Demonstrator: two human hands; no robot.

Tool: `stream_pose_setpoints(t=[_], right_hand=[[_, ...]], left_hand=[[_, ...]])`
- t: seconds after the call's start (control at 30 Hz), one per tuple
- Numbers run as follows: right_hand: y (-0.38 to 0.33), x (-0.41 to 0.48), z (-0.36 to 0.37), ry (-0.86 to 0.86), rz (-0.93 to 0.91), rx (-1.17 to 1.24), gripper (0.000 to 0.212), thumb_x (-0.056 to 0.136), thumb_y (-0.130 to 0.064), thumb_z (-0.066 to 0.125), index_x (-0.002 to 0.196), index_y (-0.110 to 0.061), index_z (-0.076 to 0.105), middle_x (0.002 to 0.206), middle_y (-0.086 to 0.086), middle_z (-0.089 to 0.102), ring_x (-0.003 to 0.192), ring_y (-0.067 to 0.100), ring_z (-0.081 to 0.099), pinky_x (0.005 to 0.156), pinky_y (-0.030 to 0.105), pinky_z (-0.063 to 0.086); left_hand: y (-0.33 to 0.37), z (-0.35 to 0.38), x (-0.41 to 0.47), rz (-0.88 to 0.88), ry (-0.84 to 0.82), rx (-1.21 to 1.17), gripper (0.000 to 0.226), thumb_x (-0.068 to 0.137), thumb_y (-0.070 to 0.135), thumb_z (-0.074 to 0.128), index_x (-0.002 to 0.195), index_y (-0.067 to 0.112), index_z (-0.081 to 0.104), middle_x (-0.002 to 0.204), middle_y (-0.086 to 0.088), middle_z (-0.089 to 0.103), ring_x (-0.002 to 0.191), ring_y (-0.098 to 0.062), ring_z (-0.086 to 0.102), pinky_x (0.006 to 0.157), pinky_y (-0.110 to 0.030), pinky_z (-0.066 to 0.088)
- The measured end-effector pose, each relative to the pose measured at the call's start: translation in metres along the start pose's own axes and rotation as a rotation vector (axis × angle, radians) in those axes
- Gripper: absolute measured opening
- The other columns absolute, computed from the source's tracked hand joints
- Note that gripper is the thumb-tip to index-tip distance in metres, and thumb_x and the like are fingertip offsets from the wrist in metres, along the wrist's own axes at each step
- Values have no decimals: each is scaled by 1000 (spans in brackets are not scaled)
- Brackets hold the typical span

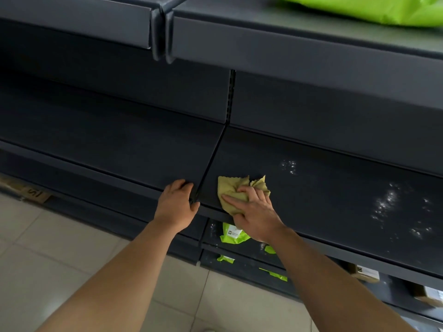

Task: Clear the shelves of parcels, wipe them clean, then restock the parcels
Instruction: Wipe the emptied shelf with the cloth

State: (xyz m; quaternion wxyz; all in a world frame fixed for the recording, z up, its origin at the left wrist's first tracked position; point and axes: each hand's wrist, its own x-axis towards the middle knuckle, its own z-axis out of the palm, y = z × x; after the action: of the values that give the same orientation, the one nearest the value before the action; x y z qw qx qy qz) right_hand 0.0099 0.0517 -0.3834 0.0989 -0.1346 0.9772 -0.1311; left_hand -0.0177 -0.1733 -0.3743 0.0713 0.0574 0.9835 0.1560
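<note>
Yellow-green cloth point(239, 191), soft, light and easily bunched, lies low centre on the dark shelf point(335, 200), clutched under the right hand point(254, 216); likely best pressed flat-palmed. Beside it, the left hand point(176, 204) grips the shelf's front lip.

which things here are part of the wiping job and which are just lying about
In the job: cloth, right hand gripping it, left hand gripping the shelf edge, dusty shelf, green parcels below.
Lying about: cardboard low at far left.
</note>
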Motion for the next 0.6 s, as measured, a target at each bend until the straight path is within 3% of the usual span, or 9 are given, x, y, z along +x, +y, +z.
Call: stream_pose_setpoints(t=[0.33, 0.6], right_hand=[[26, 48, -21, -46, 51, -119, 58, 98, -43, 31, 152, -44, 10, 161, -5, 3, 147, 23, 1, 119, 44, 1], [99, 56, -41, -6, 303, -93, 59, 99, -44, 27, 153, -39, 5, 163, -1, 0, 149, 24, 1, 120, 43, 5]], left_hand=[[48, 30, 29, 141, 35, 28, 52, 102, 31, 35, 149, 10, 26, 158, -7, 17, 147, -20, 12, 119, -29, 12], [82, 50, 45, 161, 56, 7, 50, 104, 28, 29, 150, 10, 22, 159, -7, 14, 147, -21, 8, 120, -33, 5]])
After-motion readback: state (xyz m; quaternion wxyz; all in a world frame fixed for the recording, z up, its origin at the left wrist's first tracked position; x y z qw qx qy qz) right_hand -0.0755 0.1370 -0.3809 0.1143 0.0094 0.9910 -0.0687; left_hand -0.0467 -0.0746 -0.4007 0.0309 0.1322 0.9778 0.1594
